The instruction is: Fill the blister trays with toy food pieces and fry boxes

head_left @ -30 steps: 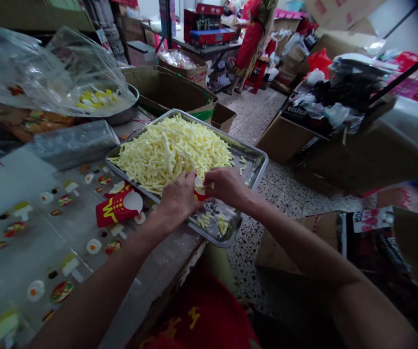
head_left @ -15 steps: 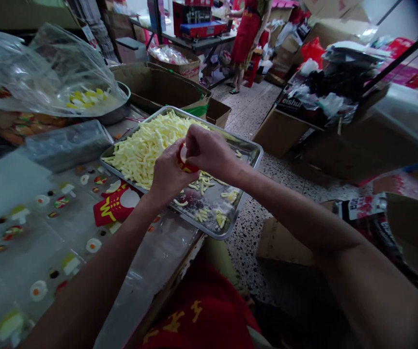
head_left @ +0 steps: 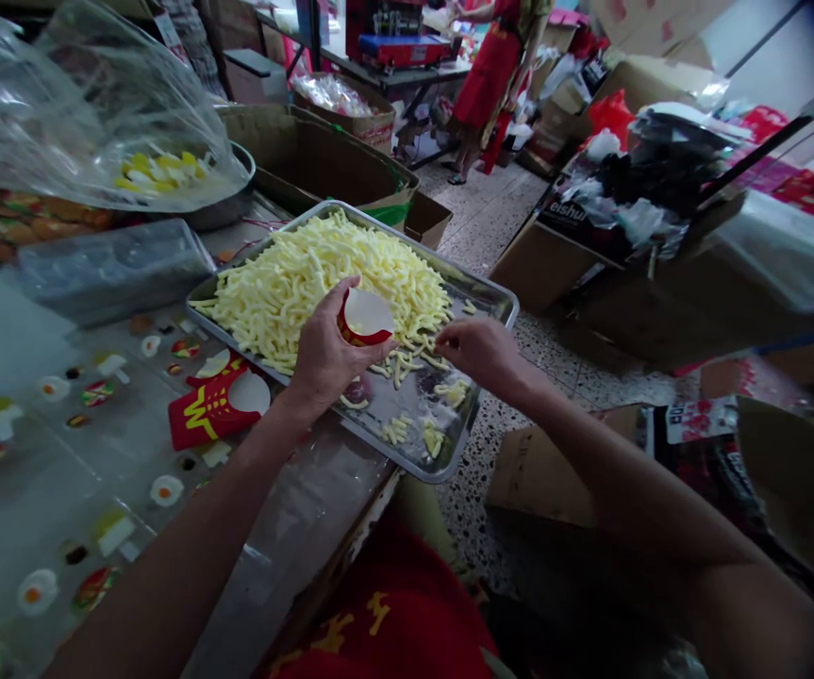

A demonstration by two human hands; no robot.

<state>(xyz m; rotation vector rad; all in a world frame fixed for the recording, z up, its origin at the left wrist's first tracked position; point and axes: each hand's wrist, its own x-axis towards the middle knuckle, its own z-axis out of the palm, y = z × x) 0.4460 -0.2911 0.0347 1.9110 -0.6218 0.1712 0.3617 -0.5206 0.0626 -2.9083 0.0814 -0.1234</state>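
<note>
My left hand (head_left: 325,354) is wrapped round a small red fries carton (head_left: 370,313), its white inside facing up with no fries visible in it. My right hand (head_left: 488,356) hovers over the right part of a metal tray (head_left: 498,294), its fingertips bunched together beside some loose pieces; whether anything is between them is hidden. A big heap of pale yellow fry-shaped pieces (head_left: 286,283) fills the tray's far left, and small clusters lie near the front. Left of the tray, flattened red cartons (head_left: 212,410) with yellow print rest on the table.
A plastic-covered table (head_left: 336,481) carries the tray's left side. A clear bag (head_left: 130,113) over a bowl and a clear plastic pack (head_left: 116,269) stand behind. Cardboard boxes (head_left: 307,156) sit beyond and on the right floor. A person in a red apron (head_left: 488,80) stands far back.
My right hand has come away from the carton and moved right, over the tray. The left hand still holds the carton, now with its white opening in plain view.
</note>
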